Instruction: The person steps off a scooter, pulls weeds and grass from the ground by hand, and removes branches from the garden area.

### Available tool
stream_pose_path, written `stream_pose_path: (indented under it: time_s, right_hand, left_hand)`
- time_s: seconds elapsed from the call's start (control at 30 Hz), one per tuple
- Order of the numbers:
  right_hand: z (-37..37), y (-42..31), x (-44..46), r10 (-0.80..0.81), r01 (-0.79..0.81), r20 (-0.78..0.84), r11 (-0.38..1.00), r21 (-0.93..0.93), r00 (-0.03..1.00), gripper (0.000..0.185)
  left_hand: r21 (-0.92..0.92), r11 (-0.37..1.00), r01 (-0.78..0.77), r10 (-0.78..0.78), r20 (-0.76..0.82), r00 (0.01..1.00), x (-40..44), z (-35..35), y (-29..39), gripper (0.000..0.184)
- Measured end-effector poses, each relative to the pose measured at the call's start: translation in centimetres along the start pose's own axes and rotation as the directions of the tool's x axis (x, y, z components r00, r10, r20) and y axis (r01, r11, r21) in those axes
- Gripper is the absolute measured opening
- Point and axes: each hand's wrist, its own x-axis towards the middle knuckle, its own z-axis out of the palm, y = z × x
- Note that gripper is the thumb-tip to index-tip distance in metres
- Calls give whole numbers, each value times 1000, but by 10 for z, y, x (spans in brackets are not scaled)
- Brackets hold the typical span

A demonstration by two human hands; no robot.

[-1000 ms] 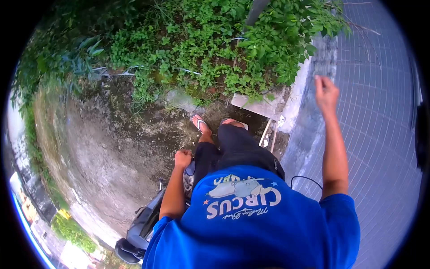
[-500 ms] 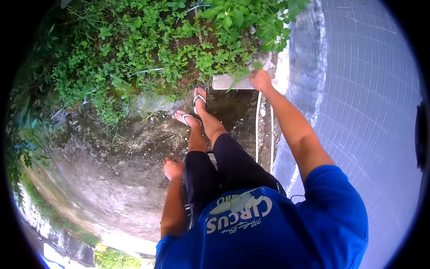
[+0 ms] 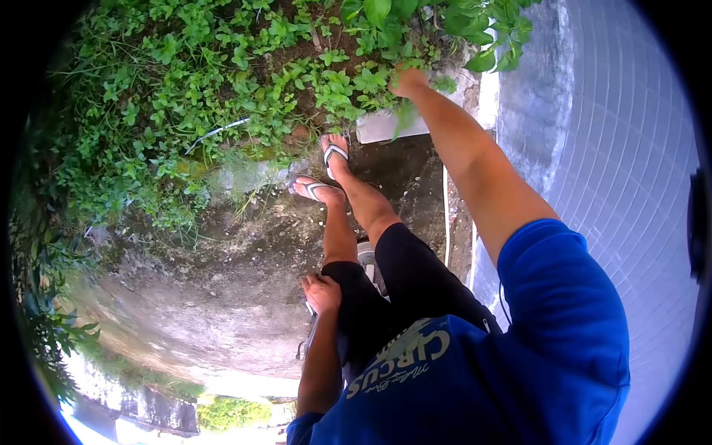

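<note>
Right hand (image 3: 408, 83) among green plants (image 3: 337, 87) growing beside a pale slab (image 3: 393, 126); grip partly hidden, state indeterminable. Left hand (image 3: 323, 294) at the dark shorts (image 3: 423, 267), fingers curled, grip contents not discernible.

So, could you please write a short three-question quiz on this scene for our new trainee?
1. Multiple choice: what is the right hand at?
A) a bucket
B) leafy plants
C) a bicycle

2. True or false: the feet are in closed boots.

3. Fill in the missing word: the left hand is near one leg of the black ____.

Key:
1. B
2. False; they are in flip-flops.
3. shorts
</note>
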Motion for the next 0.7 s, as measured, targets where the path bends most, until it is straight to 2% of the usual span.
stream_pose_path:
  time_s: [0.07, 0.17, 0.27, 0.3, 0.37, 0.4, 0.5, 0.6, 0.7]
  right_hand:
    - [-5, -3, 11, 6, -4, -42, 999, 39, 999, 42]
    - [-49, -14, -29, -6, 8, -30, 998, 70, 1000, 37]
    - [-49, -8, -26, -115, 118, 37, 989, -90, 993, 33]
    - [-48, -6, -25, -39, 39, 6, 997, -61, 999, 32]
    - [-60, -1, -34, 96, -86, -26, 966, 242, 995, 33]
    - [-64, 6, -45, 171, -151, -16, 909, 389, 985, 35]
    - [-88, 49, -60, 55, -40, -7, 800, 599, 998, 28]
    - [-142, 64, -98, 114, 91, -209, 635, 767, 971, 22]
    - [-158, 68, -95, 189, 219, -292, 332, 917, 937, 21]
  left_hand:
    - [7, 1000, 30, -30, 39, 999, 8, 2, 9, 25]
    - [28, 999, 18, -20, 73, 997, 2, -1, 1, 24]
    - [18, 1000, 5, -6, 50, 999, 4, 2, 3, 24]
    - [14, 1000, 14, -15, 60, 998, 4, -2, 3, 24]
    - [17, 1000, 10, -10, 50, 999, 14, -3, 10, 24]
    - [38, 999, -8, 6, 47, 999, 14, -4, 8, 24]
    - [-1, 1000, 19, -19, 62, 998, 12, -21, 25, 23]
    - [-39, 999, 31, -29, 47, 998, 10, -17, 17, 22]
    - [-67, 998, 9, -9, 4, 1000, 20, -11, 20, 22]
